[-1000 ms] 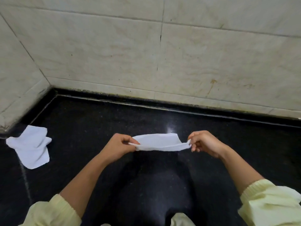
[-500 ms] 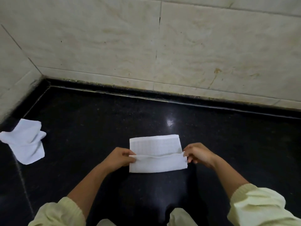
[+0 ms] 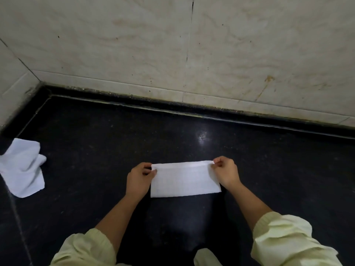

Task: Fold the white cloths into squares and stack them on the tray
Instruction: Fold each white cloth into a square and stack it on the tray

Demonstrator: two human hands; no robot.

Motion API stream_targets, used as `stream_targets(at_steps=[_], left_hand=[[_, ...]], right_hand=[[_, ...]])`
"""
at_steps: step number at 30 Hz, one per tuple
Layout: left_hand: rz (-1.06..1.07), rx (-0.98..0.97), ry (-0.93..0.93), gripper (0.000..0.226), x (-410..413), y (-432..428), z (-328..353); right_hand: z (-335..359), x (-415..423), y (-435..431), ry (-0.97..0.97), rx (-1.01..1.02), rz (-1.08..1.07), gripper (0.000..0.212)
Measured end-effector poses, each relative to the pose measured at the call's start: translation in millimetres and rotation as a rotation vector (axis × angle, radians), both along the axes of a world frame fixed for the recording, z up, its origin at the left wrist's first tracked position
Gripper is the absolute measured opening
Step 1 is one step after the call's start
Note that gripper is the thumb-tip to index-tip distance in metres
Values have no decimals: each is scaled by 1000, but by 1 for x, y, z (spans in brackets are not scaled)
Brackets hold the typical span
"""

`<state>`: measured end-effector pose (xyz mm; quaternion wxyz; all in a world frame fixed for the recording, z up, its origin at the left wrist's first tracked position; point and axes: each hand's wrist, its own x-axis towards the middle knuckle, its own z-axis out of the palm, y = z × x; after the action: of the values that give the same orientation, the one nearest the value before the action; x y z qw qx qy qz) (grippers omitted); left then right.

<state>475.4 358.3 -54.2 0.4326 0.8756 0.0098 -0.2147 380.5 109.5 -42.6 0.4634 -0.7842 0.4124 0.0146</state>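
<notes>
A white cloth (image 3: 184,180) lies on the black counter (image 3: 96,150) in front of me, folded in half into a flat rectangle. My left hand (image 3: 141,177) pinches its far left corner. My right hand (image 3: 225,172) pinches its far right corner, and both layers meet along the far edge. A second white cloth (image 3: 23,167) lies crumpled at the far left of the counter. No tray is in view.
A pale tiled wall (image 3: 192,54) rises behind the counter and turns the corner at the left. My pale yellow sleeves (image 3: 288,240) fill the bottom of the view.
The cloth went from held stretched in the air to lying on the counter. My hands carried its near edge over to the far edge, folding it in half.
</notes>
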Motion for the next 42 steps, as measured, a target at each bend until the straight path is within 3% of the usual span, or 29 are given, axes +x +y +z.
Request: stream_targets(at_steps=[9, 12, 16, 20, 24, 27, 37, 42], left_hand=[[84, 19, -69, 35, -4, 1, -7], [36, 2, -92, 31, -11, 7, -2], [-114, 20, -109, 17, -27, 18, 2], [-153, 14, -68, 25, -41, 22, -2], [-114, -10, -75, 29, -46, 24, -5], [-111, -22, -82, 31, -50, 24, -6], [-111, -27, -88, 35, -51, 26, -9], [-77, -42, -67, 38, -45, 25, -11]], right_hand=[[-11, -2, -1, 37, -173, 5, 9], [-5, -11, -4, 30, -148, -29, 13], [2, -28, -4, 195, -97, 107, 34], [-1, -36, 8, 269, -197, 172, 51], [-1, -28, 19, 305, -115, 73, 43], [0, -24, 21, 315, -9, -20, 24], [3, -29, 18, 5, 202, -254, 10], [26, -17, 34, -161, 273, -106, 11]])
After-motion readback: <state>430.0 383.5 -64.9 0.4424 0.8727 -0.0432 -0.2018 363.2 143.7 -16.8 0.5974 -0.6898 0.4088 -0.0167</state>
